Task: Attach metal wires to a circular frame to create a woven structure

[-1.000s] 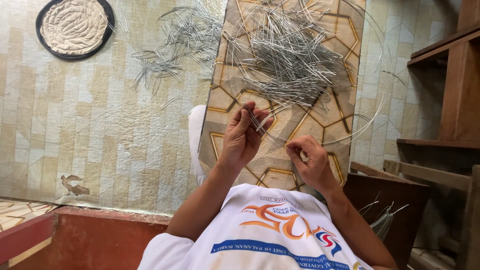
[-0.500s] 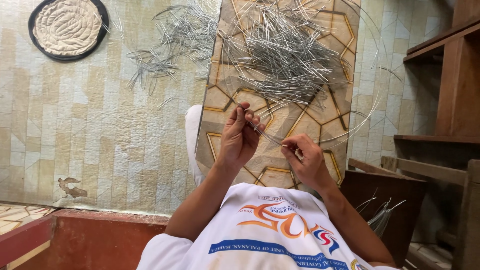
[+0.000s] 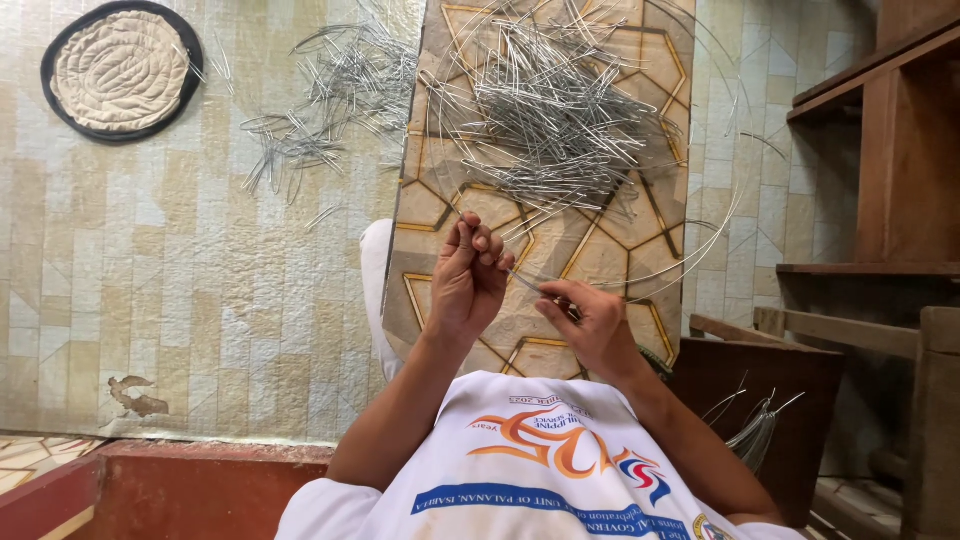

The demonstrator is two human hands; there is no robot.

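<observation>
My left hand [image 3: 468, 280] is raised with its fingertips pinched on one end of a thin grey metal wire [image 3: 522, 282]. My right hand [image 3: 592, 322] sits lower and to the right, fingers closed on the same wire. Both hands hover over a tan patterned board [image 3: 600, 255]. A heap of short grey wire pieces [image 3: 560, 110] lies on the board's far part, and long curved wires arc out to its right.
A second scatter of wire pieces [image 3: 330, 95] lies on the tiled floor left of the board. A round black-rimmed woven mat [image 3: 120, 70] is at the far left. Wooden shelving [image 3: 900, 180] stands at the right, a dark wooden box [image 3: 770, 400] below it.
My right hand has slid slightly down and right along the wire. The left hand keeps its pinch at nearly the same spot.
</observation>
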